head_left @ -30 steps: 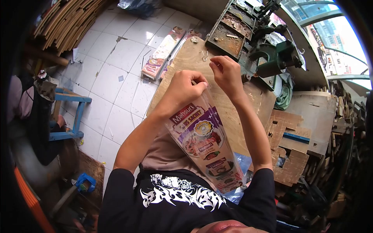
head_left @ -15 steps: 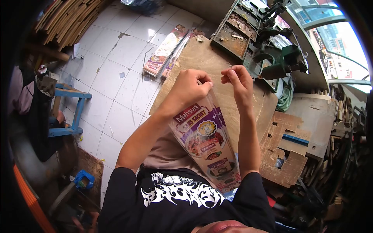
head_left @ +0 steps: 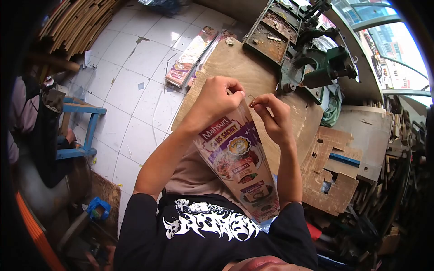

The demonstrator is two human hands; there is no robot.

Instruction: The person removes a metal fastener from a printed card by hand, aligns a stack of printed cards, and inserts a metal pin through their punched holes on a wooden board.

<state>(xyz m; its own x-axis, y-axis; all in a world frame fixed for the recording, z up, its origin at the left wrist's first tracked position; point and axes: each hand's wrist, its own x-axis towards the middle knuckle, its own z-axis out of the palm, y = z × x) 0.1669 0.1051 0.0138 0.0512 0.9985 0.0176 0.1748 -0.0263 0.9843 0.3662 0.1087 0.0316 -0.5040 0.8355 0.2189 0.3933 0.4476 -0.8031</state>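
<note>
A long printed display strip (head_left: 239, 167), with a Mahsuri sachet design and a shiny clear plastic cover, slants across my lap toward my chest. My left hand (head_left: 221, 95) pinches its upper end, fingers closed at the top edge. Just right of that end, my right hand (head_left: 274, 118) is closed in a pinch around a small thin wire-like piece (head_left: 252, 100); its exact kind is too small to make out. Both hands are over the near part of a wooden board (head_left: 244, 63).
A green metal hand press (head_left: 316, 72) and a grimy divided tray (head_left: 271, 38) stand at the board's far right. More printed strips (head_left: 190, 58) lie on the tiled floor. A blue stool (head_left: 92, 122) stands left; cut wooden boards (head_left: 332, 171) lie right.
My right hand has come down and left, closer to the strip's upper end, with the thin piece in its fingers. My left hand keeps its hold, shifted slightly.
</note>
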